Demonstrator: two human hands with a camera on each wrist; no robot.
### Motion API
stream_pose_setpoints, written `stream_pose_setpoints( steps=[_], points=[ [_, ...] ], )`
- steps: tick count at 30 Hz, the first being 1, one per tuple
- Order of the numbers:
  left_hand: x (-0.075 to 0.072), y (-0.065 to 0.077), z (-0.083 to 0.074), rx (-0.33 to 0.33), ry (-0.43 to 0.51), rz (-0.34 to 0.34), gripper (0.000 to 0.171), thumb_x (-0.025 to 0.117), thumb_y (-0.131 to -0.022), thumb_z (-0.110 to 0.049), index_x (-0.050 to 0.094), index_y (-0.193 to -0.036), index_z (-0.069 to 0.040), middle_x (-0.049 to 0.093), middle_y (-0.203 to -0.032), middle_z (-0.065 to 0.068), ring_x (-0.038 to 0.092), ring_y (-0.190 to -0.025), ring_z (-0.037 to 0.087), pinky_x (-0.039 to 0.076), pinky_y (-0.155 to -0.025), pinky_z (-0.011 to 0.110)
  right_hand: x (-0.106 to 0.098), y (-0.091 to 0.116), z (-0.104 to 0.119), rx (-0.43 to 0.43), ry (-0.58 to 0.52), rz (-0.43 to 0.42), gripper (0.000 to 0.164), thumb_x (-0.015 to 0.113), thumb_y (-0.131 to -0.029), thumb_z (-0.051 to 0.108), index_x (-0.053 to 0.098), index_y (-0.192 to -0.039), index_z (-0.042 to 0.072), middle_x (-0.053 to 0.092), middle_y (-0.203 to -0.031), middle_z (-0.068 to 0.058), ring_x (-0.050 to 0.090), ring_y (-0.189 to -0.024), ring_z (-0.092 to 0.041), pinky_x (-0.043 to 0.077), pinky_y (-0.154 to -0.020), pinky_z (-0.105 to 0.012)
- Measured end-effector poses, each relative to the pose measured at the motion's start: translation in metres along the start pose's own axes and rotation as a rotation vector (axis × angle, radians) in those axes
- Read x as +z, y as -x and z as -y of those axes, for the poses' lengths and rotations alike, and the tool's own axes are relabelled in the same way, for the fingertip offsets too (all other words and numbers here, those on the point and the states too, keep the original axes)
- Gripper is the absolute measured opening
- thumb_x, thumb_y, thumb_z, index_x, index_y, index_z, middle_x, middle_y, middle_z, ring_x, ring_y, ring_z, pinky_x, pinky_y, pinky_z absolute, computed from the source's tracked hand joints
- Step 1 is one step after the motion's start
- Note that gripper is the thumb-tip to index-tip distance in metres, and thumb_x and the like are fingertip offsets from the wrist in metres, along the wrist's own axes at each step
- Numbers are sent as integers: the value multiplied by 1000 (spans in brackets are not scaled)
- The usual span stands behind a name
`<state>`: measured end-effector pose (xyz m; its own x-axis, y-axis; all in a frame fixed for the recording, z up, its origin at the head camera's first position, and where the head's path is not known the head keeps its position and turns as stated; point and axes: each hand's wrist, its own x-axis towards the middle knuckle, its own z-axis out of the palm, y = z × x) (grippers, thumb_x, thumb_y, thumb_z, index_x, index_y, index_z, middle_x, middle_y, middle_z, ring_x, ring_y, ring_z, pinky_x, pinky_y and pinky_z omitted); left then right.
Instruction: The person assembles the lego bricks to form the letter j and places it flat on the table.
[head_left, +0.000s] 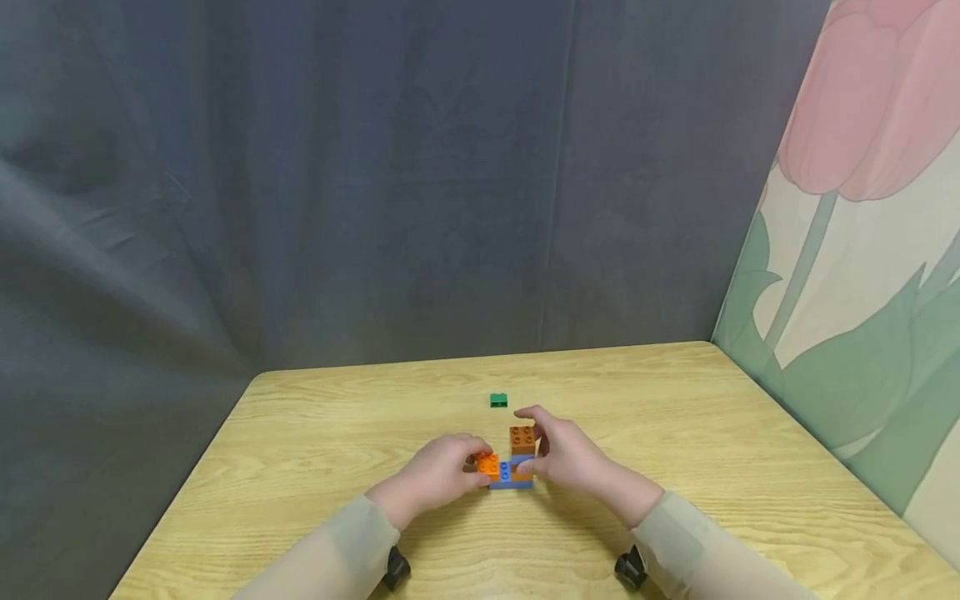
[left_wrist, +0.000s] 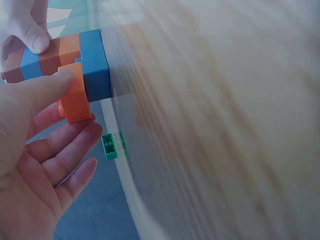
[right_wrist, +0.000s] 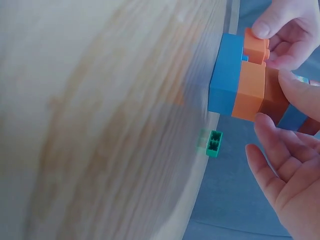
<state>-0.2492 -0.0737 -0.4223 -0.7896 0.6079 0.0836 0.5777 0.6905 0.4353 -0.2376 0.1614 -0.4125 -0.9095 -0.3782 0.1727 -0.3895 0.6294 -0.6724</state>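
A tower of toy building bricks stands on a long blue base brick [left_wrist: 95,65]. From the base up, the tower runs orange, brown, blue, with a brown brick [head_left: 522,439] on top. My right hand [head_left: 572,457] grips the tower at its right side, thumb in front and fingertips behind. Between thumb and fingers, my left hand [head_left: 438,473] pinches an orange brick [left_wrist: 76,95] at the base's left end. That orange brick overhangs the base's left edge, and blue studs show between it and the tower.
A small green brick [head_left: 498,400] lies on the wooden table [head_left: 337,417] beyond the tower, its hollow side facing me. Behind the table hangs a dark curtain [head_left: 420,183]. A wall with a painted tulip [head_left: 847,108] runs along the right side.
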Motion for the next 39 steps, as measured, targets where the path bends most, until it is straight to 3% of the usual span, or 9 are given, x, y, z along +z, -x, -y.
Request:
stream_pose_setpoints(
  steps=[8, 15, 23, 29, 34, 39],
  points=[
    [0, 1, 2, -3, 26, -4, 38, 73, -91, -33, 68, -123, -13, 65, -115, -6, 60, -98, 9, 50, -87, 32, -1, -3, 0, 0, -32, 27, 59, 80, -84, 14, 52, -135, 11, 57, -85, 0, 51, -72, -19, 47, -59, -29],
    [-2, 1, 7, -19, 23, -6, 36, 69, -94, -32, 68, -126, -14, 65, -116, -6, 59, -101, 9, 49, -89, 33, -2, -14, -1, 12, -77, 54, 53, 79, -86, 16, 54, -133, 9, 63, -102, -10, 54, -80, -19, 50, -67, -31],
    [-6, 2, 8, 5, -153, -25, 47, 77, -88, -30, 65, -129, -13, 64, -121, 0, 60, -107, 18, 48, -93, 39, 0, -29, -4, 73, -168, 61, 51, 77, -87, 14, 53, -131, 3, 60, -98, -9, 55, -83, -21, 50, -72, -33],
    [-8, -2, 8, 60, -302, -28, 45, 81, -84, -31, 67, -122, -11, 57, -98, -5, 53, -79, 9, 48, -78, 32, 1, -38, -7, 127, -305, 99, 58, 75, -90, 13, 46, -137, -3, 57, -91, -10, 56, -76, -23, 49, -69, -35],
    [-9, -3, 7, 77, -344, -31, 46, 82, -82, -36, 68, -118, -10, 52, -94, -6, 49, -75, 9, 47, -73, 30, 4, -44, -16, 231, -483, 132, 60, 71, -92, 12, 40, -140, -7, 61, -96, -16, 65, -76, -30, 56, -72, -42],
    [-9, -6, 9, 71, -353, -43, 40, 82, -82, -34, 69, -112, -11, 54, -92, -6, 50, -76, 8, 47, -74, 31, 10, -51, -24, 298, -482, 131, 63, 73, -92, 18, 40, -137, -11, 66, -95, -14, 66, -74, -27, 56, -70, -41]
  ],
)
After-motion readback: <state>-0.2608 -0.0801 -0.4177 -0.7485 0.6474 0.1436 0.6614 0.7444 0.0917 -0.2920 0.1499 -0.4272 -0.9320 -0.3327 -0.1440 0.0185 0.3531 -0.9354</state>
